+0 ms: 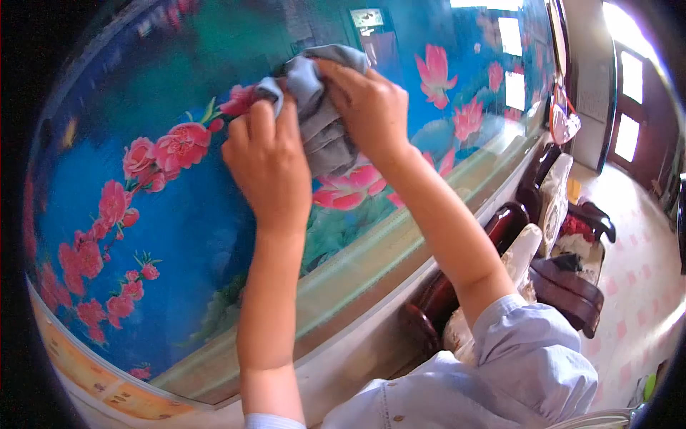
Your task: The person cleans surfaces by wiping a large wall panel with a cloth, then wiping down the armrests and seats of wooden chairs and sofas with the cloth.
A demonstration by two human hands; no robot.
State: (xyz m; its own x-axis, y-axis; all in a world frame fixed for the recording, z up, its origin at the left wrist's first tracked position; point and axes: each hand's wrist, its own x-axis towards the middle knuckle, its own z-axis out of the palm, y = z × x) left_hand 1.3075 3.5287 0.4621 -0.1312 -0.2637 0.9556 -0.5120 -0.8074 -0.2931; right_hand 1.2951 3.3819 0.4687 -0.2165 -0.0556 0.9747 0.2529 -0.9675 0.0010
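The work looks under way: the grey cloth (330, 139) lies bunched against the glossy floral panel (225, 189), between pink blossoms (182, 145) and lotuses (434, 75). How much is done or left cannot be told. Both arms reach up; the left hand (271, 168) pinches a fold between curled fingers, the right hand (376, 111) grips the upper edge, fingers bent together.

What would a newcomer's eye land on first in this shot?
A big glossy blue panel with pink flowers, filling the left and centre. Against it, near the top, left hand and right hand hold a bunched grey cloth. Glaring panes stand out at upper right.
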